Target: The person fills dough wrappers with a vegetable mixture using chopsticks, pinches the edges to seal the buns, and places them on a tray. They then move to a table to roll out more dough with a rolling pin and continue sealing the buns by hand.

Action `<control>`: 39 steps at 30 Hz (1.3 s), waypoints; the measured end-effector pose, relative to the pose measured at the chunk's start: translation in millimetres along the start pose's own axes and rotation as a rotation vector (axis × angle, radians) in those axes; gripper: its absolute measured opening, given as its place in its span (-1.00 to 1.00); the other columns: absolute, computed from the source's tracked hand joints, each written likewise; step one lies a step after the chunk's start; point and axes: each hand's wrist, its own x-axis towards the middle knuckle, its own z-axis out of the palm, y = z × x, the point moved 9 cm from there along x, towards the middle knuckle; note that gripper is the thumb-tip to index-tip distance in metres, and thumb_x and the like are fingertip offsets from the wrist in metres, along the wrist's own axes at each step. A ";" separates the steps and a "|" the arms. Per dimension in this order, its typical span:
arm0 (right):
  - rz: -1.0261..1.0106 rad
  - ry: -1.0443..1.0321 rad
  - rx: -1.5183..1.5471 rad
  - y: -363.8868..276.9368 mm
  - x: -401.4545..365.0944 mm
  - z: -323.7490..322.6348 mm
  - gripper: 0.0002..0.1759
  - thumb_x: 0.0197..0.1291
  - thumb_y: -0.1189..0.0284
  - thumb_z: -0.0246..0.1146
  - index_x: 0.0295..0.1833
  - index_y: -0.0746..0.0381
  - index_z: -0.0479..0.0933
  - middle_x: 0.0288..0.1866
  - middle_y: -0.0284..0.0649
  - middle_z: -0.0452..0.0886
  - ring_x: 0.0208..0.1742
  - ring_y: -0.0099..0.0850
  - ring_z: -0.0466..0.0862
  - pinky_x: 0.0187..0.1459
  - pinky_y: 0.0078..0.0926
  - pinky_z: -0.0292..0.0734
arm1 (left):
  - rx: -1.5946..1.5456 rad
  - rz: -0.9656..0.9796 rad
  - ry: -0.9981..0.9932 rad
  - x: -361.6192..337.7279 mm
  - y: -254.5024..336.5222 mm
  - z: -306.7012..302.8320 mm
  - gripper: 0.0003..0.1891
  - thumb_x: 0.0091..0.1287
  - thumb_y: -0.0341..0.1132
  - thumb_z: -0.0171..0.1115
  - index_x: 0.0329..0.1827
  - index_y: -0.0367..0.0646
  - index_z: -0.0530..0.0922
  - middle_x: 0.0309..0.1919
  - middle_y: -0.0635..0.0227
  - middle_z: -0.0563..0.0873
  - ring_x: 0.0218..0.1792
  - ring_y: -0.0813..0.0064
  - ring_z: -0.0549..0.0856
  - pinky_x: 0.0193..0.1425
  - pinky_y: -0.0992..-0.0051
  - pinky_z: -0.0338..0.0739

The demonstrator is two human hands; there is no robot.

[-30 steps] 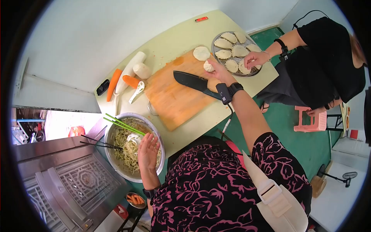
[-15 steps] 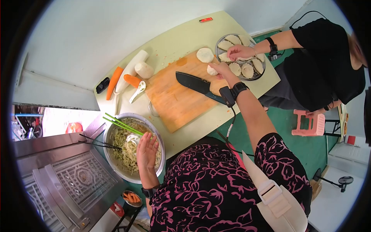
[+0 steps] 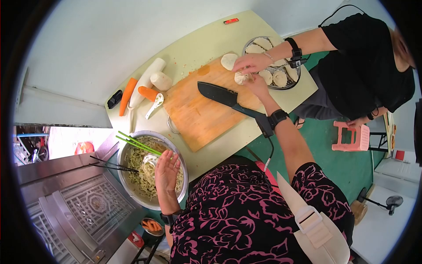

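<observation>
From where I stand, the pale table point(image 3: 198, 48) carries a broad wooden chopping board point(image 3: 193, 110), its grain worn smooth and stained orange along one edge. The deep steel bowl point(image 3: 185, 174) of moist shreds sits at the near left end; on the right, a round metal tray point(image 3: 285, 89) holds crescent-shaped dough pieces with soft, matte skins. A black-bladed knife point(image 3: 217, 93) lies aslant on the board, its handle running toward the person's right wrist.

The left hand point(image 3: 167, 169) rests at the bowl's edge, palm up, fingers loosely spread, nothing visible in it. The right hand point(image 3: 257, 86) is far nearer the dough parcel point(image 3: 240, 78), which sits just off its fingertips to the left, between board and tray. Those fingers bend in and touch it; with a co-worker's hand point(image 3: 252, 63) reaching close above, I can't tell how firmly they hold. The parcel is roundish and pleated, without a clear long axis. Just beyond lies a smooth, flat dough disc point(image 3: 228, 61).
</observation>
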 end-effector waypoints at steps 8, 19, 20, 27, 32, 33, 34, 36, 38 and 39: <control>-0.036 0.061 -0.020 -24.4 -12.7 -0.6 -0.47 -0.36 0.26 0.43 -0.23 0.28 0.44 -0.27 -0.11 0.53 -0.15 -0.19 0.52 -0.15 -0.35 0.43 | 0.025 -0.012 -0.001 -2.4 -5.1 2.9 -0.62 0.24 -0.21 0.09 0.06 -0.20 0.36 -0.08 0.31 0.50 -0.04 0.35 0.49 0.00 0.36 0.40; 0.495 0.094 0.635 37.3 -91.4 -5.0 -0.02 -0.27 0.31 0.43 0.25 0.40 0.04 0.11 0.03 0.25 0.09 -0.30 0.35 0.05 -0.48 0.30 | -0.020 0.007 0.068 -12.2 6.2 -10.6 -0.66 0.23 -0.29 0.10 0.04 -0.19 0.36 -0.03 0.29 0.48 -0.05 0.35 0.50 -0.03 0.40 0.41; 0.498 0.088 0.657 36.7 -95.6 -3.9 -0.03 -0.25 0.31 0.42 0.25 0.39 0.05 0.11 0.01 0.25 0.09 -0.31 0.35 0.05 -0.48 0.30 | -0.030 0.006 0.050 -10.1 4.7 -13.4 -0.65 0.23 -0.29 0.10 0.05 -0.19 0.36 -0.04 0.29 0.49 -0.05 0.36 0.51 -0.03 0.39 0.41; 0.457 0.039 0.971 21.1 -105.7 -0.2 -0.23 -0.10 0.34 0.36 0.20 0.37 0.15 0.06 -0.08 0.33 0.01 -0.42 0.41 -0.05 -0.56 0.37 | -0.023 -0.012 0.020 -4.0 5.0 1.4 -0.65 0.23 -0.29 0.10 0.05 -0.19 0.35 -0.09 0.32 0.52 -0.07 0.36 0.52 -0.04 0.40 0.42; 0.393 -0.264 1.074 -28.9 -108.3 12.9 -0.65 0.04 0.36 0.24 -0.11 0.35 0.45 -0.31 -0.20 0.55 -0.31 -0.51 0.55 -0.28 -0.65 0.45 | -0.003 0.008 -0.042 -0.7 11.7 8.0 -0.75 0.26 -0.31 0.06 -0.05 -0.22 0.41 -0.50 0.37 0.58 -0.30 0.39 0.61 -0.11 0.41 0.46; 0.409 -0.267 0.981 -34.9 -109.1 13.9 -0.71 0.06 0.36 0.23 -0.16 0.34 0.48 -0.38 -0.22 0.56 -0.36 -0.53 0.56 -0.32 -0.66 0.45 | -0.007 0.028 -0.034 -0.9 16.1 1.3 -0.78 0.26 -0.31 0.05 -0.10 -0.23 0.43 -0.59 0.39 0.53 -0.36 0.40 0.61 -0.13 0.41 0.46; 0.421 -0.266 0.889 -40.3 -108.6 13.8 -0.75 0.07 0.36 0.21 -0.22 0.34 0.51 -0.45 -0.24 0.57 -0.41 -0.54 0.57 -0.36 -0.67 0.45 | -0.012 0.047 -0.029 1.2 19.7 -5.5 -0.81 0.27 -0.32 0.04 -0.15 -0.23 0.45 -0.68 0.41 0.48 -0.42 0.40 0.61 -0.14 0.41 0.47; 0.287 -0.262 0.484 -61.6 -94.8 -0.8 -0.73 0.06 0.35 0.20 -0.21 0.34 0.51 -0.44 -0.19 0.57 -0.39 -0.48 0.58 -0.35 -0.61 0.46 | 0.014 0.096 0.045 -2.1 30.6 -9.0 -0.82 0.29 -0.30 0.02 -0.34 -0.24 0.50 -0.82 0.45 0.36 -0.52 0.41 0.59 -0.19 0.43 0.47; 0.109 -0.154 0.226 -71.2 -70.3 -10.2 -0.71 0.05 0.34 0.19 -0.18 0.34 0.50 -0.40 -0.12 0.57 -0.34 -0.38 0.58 -0.31 -0.53 0.46 | -0.007 0.144 0.060 -3.5 37.2 -21.9 -0.80 0.29 -0.28 0.03 -0.38 -0.23 0.49 -0.83 0.46 0.34 -0.53 0.41 0.57 -0.20 0.43 0.47; -0.002 -0.064 0.170 -63.2 -50.2 -4.3 -0.68 0.05 0.34 0.18 -0.14 0.34 0.48 -0.35 -0.07 0.57 -0.31 -0.32 0.58 -0.27 -0.47 0.45 | -0.017 0.170 0.074 -6.0 39.3 -29.3 -0.79 0.29 -0.26 0.03 -0.39 -0.22 0.48 -0.84 0.47 0.34 -0.53 0.41 0.57 -0.20 0.43 0.47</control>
